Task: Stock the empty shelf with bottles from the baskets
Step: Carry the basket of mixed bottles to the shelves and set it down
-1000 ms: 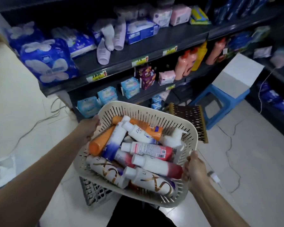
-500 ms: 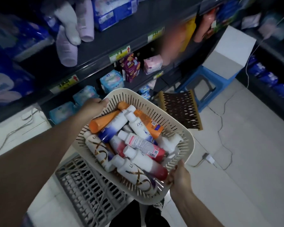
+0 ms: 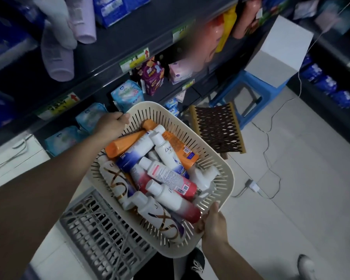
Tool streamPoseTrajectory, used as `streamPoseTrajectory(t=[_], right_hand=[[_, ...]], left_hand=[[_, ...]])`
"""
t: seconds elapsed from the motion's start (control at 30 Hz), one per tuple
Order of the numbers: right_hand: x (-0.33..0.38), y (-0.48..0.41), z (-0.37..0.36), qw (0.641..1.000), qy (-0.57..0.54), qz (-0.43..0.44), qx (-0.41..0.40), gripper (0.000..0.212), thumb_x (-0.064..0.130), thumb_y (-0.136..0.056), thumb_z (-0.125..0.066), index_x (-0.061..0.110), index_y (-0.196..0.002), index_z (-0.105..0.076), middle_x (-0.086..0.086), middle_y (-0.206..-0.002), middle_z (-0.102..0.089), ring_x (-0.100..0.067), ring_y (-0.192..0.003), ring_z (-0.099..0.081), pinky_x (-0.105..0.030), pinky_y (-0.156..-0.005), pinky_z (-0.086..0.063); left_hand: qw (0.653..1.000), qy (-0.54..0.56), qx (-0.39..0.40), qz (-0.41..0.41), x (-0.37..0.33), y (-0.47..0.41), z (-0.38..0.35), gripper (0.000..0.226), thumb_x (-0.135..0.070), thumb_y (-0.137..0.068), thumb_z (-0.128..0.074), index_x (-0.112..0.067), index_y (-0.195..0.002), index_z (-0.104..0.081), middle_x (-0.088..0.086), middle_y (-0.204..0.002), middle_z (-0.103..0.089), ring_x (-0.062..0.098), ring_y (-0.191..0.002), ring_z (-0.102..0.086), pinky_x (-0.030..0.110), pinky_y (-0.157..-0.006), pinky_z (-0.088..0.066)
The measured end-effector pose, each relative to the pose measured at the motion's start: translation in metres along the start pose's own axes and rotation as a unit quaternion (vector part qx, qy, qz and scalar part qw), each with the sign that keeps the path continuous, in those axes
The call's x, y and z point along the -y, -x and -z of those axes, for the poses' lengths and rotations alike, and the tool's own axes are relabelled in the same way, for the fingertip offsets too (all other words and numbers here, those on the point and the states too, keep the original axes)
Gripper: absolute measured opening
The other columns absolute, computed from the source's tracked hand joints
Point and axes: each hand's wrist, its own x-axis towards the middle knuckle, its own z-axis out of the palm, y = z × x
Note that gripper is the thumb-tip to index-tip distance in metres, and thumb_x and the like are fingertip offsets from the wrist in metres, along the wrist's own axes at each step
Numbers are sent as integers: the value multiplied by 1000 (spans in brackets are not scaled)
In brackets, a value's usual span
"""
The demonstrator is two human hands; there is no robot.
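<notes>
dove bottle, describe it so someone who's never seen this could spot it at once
Find the cream slotted basket carried before the shelves. Near its far end the Dove bottle, white with a white cap, lies between two orange bottles. Its front reads Dove in full and its base turns purple-blue, unlike the red-based bottles beside it.

Cream slotted basket (image 3: 229, 176), tilted, approx full w/ orange, white & red bottles (image 3: 166, 174) lying jumbled.

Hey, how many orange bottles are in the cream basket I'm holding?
2. One orange bottle lies by the left hand; the other orange bottle lies right of it, partly under a white Dove bottle. Others may be buried.
</notes>
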Motion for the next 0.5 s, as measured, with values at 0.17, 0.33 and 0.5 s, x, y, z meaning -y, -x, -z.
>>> streamPoseTrajectory(t=[0.17,0.33,0.5], right_hand=[[-7,-6,7,989,136,55,30,46,35,-104,-29,2,-84,-56,-14,-69,-58,-27,-67,-56,-35,-62,-43],[12,-1,34,920,344,163,94,42,44,-101,-38,13,-79,-55,-14,-88,-67,-29,-82,-61,-36,-75,-46],[45,1,57,781,564,224,151,46,53,-99,-34,17,-83,-58,-13,-109,-71,-29,-102,-65,-30,-78,-44]], left_hand=[[987,-161,-10,-18,-7,18,-1,36,-37,-102,-35,-9,-117,-52,15,-116,-61,33,-106,-58,44,-87,-47],[965,-257,-19,-40,-9,50,-2,50,-33,-99,-41,-7,-141,-32,19,-141,-44,34,-127,-44,47,-100,-38],[942,-325,-58,-66,-3,99,3,41,-35,-95,-46,-7,-125,-49,14,-126,-54,30,-114,-53,43,-93,-46]])
